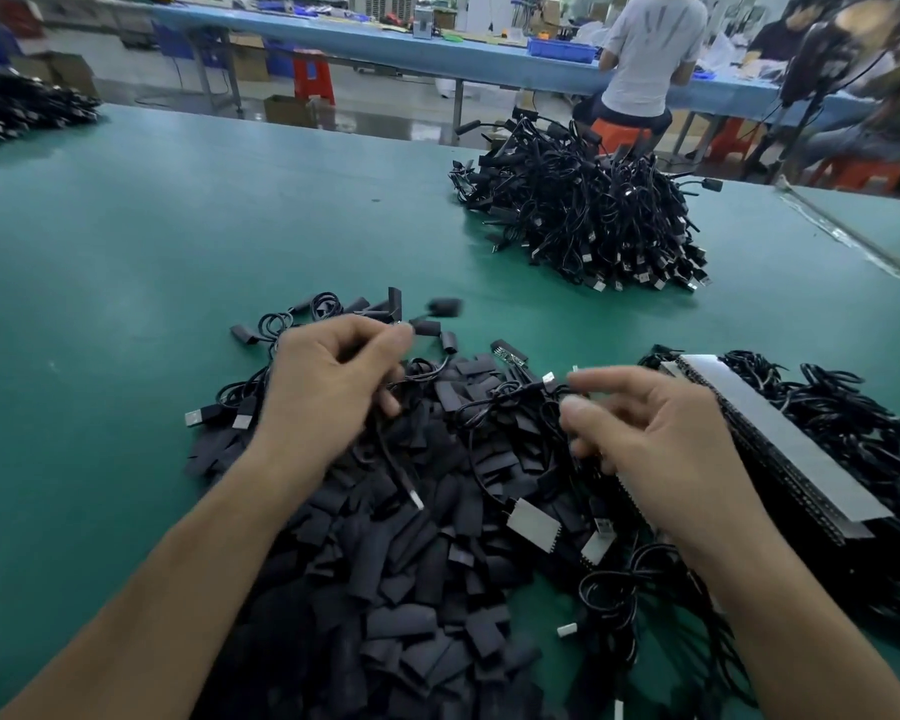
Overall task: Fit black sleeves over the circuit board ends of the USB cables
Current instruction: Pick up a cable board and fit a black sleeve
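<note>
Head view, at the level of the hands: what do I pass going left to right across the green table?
Two USB plugs → left hand → right hand → grey-topped strip → tangle of black cables.

It was a factory assembly hall: a wide green counter (230,226) carried heaps of black cables (583,215) and sleeves (411,589), and behind it a person (645,54) on an orange stool (619,132) sat at a long blue counter (385,41) with parts bins (562,50).
</note>
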Tool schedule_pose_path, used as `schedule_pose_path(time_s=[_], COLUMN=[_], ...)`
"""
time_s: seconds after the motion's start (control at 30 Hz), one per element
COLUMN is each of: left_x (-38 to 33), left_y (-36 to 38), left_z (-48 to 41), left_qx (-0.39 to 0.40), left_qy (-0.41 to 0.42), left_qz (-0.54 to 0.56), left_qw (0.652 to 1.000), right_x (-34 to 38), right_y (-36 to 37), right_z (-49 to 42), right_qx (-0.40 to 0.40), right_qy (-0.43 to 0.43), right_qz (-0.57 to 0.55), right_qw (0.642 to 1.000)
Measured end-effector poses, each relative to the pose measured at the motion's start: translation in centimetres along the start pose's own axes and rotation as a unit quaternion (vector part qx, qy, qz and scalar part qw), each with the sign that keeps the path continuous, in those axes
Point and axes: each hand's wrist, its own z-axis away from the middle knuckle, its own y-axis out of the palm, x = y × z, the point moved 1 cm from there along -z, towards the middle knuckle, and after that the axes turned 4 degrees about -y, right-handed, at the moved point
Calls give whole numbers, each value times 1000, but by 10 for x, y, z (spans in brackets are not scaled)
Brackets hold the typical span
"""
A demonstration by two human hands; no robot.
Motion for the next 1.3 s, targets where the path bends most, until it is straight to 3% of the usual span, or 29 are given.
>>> schedule_pose_path(time_s=[0.07, 0.13, 0.2, 0.27, 0.33, 0.43, 0.6, 0.67, 0.73, 0.8, 0.93, 1.0, 1.2, 1.3], left_x=[6, 11, 13, 17, 20, 20, 14, 9, 5, 3, 4, 5, 2, -4], left_y=[-14, -22, -23, -21, -17, -12, -15, -14, -10, -4, 10, 16, 35, 37], left_z=[-9, -12, -12, -13, -13, -8, -2, -2, 0, 2, 10, 15, 30, 31], left_qx=[-103, -163, -185, -157, -105, -75, -145, -152, -128, -84, 21, 73, 238, 239], left_qy=[9, 24, 21, -1, -44, -65, 35, 75, 98, 114, 132, 134, 154, 182], left_qz=[-90, -185, -229, -268, -325, -406, -414, -376, -327, -295, -264, -255, -226, -226], left_qw=[991, 969, 955, 951, 939, 908, 898, 911, 931, 945, 955, 955, 932, 927], right_x=[1, 3, 5, 5, 6, 4, 4, 4, 4, 3, -2, -4, -6, -1], right_y=[-5, -4, 1, 6, 8, 7, 1, -2, -4, -5, 2, 10, 16, 8], right_z=[2, 6, 12, 15, 17, 15, 10, 8, 6, 6, 9, 12, 9, 8], right_qx=[82, 188, 283, 313, 293, 262, 154, 98, 66, 82, 241, 273, 207, 174], right_qy=[-13, 9, 27, 17, 4, -1, -37, -42, -37, -40, 24, 30, -14, -46], right_qz=[145, 209, 279, 356, 379, 336, 293, 249, 215, 225, 281, 315, 291, 265], right_qw=[986, 960, 917, 880, 878, 904, 943, 963, 974, 970, 929, 909, 934, 947])
